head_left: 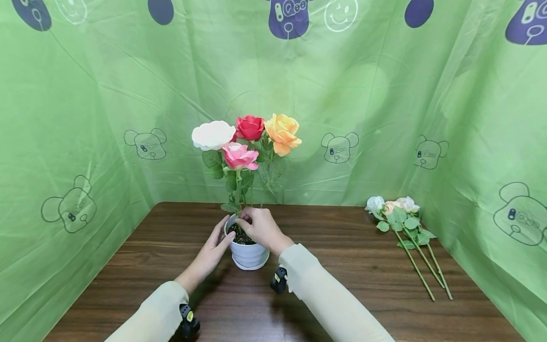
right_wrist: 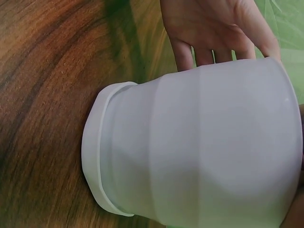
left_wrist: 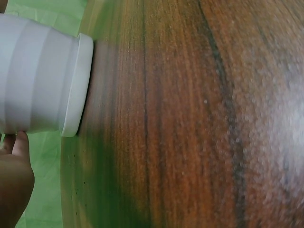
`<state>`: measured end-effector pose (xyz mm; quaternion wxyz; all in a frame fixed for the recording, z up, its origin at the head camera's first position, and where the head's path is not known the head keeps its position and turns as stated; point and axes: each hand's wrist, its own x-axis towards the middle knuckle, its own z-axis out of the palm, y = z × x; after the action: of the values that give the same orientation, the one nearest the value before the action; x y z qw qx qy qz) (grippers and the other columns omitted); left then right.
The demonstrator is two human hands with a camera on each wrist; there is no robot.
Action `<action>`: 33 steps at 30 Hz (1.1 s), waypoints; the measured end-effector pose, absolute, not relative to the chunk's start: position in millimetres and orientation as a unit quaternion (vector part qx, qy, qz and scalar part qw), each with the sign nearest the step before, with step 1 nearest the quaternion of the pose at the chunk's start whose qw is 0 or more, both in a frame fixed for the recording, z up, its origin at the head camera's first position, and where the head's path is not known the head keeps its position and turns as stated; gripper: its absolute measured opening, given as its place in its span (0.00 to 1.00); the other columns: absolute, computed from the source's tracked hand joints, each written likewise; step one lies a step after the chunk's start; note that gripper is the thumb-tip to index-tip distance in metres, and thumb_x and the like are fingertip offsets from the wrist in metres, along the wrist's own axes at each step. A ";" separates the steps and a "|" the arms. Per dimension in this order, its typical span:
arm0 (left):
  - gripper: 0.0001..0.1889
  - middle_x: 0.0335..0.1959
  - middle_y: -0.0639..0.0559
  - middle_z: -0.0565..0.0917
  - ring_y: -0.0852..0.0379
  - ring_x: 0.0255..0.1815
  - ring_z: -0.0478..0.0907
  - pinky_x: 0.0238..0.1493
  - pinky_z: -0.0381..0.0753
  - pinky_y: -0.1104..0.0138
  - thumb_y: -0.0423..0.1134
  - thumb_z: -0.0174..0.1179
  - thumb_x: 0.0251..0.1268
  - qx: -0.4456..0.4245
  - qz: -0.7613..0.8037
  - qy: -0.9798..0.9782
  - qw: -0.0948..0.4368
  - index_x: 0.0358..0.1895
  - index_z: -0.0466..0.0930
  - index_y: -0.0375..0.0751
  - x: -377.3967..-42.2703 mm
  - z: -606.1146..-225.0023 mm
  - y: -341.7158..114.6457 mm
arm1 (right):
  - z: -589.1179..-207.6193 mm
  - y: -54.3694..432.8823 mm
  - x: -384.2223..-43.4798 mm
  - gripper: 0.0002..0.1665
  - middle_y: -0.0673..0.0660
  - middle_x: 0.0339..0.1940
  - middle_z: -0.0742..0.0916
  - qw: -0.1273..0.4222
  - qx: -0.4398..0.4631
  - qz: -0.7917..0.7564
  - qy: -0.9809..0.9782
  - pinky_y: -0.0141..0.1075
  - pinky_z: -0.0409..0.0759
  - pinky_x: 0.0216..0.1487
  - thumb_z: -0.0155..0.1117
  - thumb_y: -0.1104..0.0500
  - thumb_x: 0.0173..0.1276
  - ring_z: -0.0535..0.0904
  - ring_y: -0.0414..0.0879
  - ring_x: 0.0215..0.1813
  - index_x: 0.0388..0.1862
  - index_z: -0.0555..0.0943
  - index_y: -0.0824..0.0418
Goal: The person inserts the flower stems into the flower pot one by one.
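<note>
A white ribbed flower pot (head_left: 249, 254) on a matching saucer stands upright on the wooden table, holding dark soil. Rising from it are a white rose (head_left: 213, 135), a red rose (head_left: 250, 128), an orange-yellow rose (head_left: 283, 134) and a pink rose (head_left: 240, 156), all artificial-looking. My left hand (head_left: 215, 243) holds the pot's left side, thumb at the rim and fingers round the wall. Over the soil, my right hand (head_left: 261, 229) pinches the pink rose's stem low down, its fingertips partly hidden. The right wrist view shows the left hand (right_wrist: 216, 28) against the pot wall (right_wrist: 218, 137).
Several pale roses (head_left: 397, 216), white and peach, lie at the table's right, with bare stems pointing toward the front. Green printed fabric (head_left: 239, 71) hangs behind the brown table (head_left: 333, 266) and along both sides. Each sleeve carries a black wrist camera (head_left: 279, 280).
</note>
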<state>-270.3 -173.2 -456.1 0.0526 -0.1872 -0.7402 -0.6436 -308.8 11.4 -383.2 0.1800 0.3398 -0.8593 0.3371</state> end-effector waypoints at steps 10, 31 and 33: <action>0.32 0.79 0.36 0.53 0.42 0.79 0.48 0.74 0.50 0.54 0.38 0.48 0.82 -0.196 -0.647 -0.735 0.052 0.80 0.45 0.38 -268.9 -453.2 -172.3 | -382.6 9.2 -306.8 0.07 0.48 0.28 0.86 0.180 0.336 0.340 -0.859 0.26 0.78 0.32 0.70 0.57 0.69 0.79 0.36 0.29 0.33 0.83 0.58; 0.32 0.80 0.38 0.53 0.42 0.79 0.48 0.74 0.50 0.51 0.40 0.48 0.82 -0.193 -0.639 -0.743 0.048 0.81 0.46 0.41 -268.8 -452.8 -173.4 | -381.2 10.1 -304.5 0.07 0.47 0.30 0.87 0.156 0.318 0.361 -0.863 0.25 0.79 0.34 0.70 0.54 0.69 0.80 0.34 0.32 0.36 0.85 0.57; 0.32 0.80 0.38 0.53 0.42 0.79 0.48 0.74 0.50 0.51 0.40 0.48 0.82 -0.193 -0.640 -0.742 0.047 0.81 0.46 0.41 -268.8 -453.1 -173.7 | -380.6 10.0 -303.6 0.07 0.48 0.30 0.87 0.153 0.317 0.365 -0.862 0.25 0.79 0.34 0.70 0.54 0.69 0.81 0.34 0.32 0.36 0.85 0.58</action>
<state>-268.8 -173.7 -453.1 0.0474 -0.1930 -0.7424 -0.6398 -303.6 10.0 -380.6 0.1530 0.3169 -0.8619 0.3650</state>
